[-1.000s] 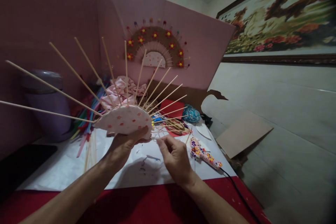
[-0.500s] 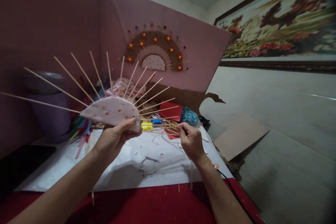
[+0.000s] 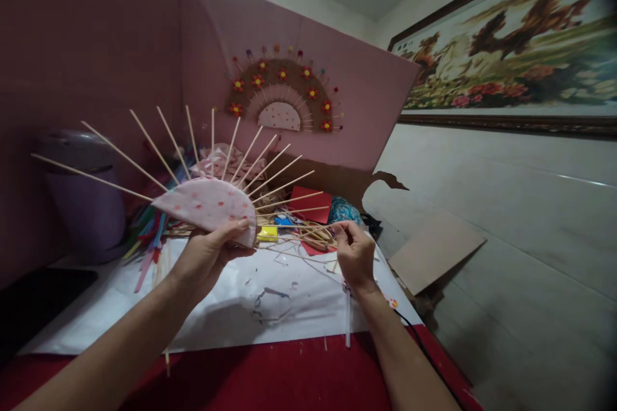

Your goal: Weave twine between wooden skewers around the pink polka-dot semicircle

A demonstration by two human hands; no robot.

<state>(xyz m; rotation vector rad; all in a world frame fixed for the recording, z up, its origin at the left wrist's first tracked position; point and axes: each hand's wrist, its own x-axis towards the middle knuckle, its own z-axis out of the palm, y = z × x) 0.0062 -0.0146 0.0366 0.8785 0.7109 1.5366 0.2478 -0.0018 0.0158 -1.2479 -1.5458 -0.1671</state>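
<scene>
A half-round piece covered in white fabric with red dots (image 3: 205, 202) is gripped at its lower right by my left hand (image 3: 219, 247), the thumb on its face. Thin wooden sticks (image 3: 153, 146) fan out from its curved edge. My right hand (image 3: 354, 253) pinches the outer end of a stick (image 3: 308, 227) at the fan's right side. On the pink board behind hangs a similar half-round decoration (image 3: 279, 117) with a brown band and red flowers.
White paper (image 3: 222, 321) covers part of the red table (image 3: 270, 379). Beyond my hands lie a yellow packet (image 3: 268, 234), red card (image 3: 313, 202) and blue yarn (image 3: 344, 210). A purple bin (image 3: 89, 205) stands left. Brown cardboard (image 3: 436, 257) leans at right.
The dotted half-round has turned slightly, its left sticks now angled more upward. My right hand has moved a little right along the stick. The view has shifted slightly.
</scene>
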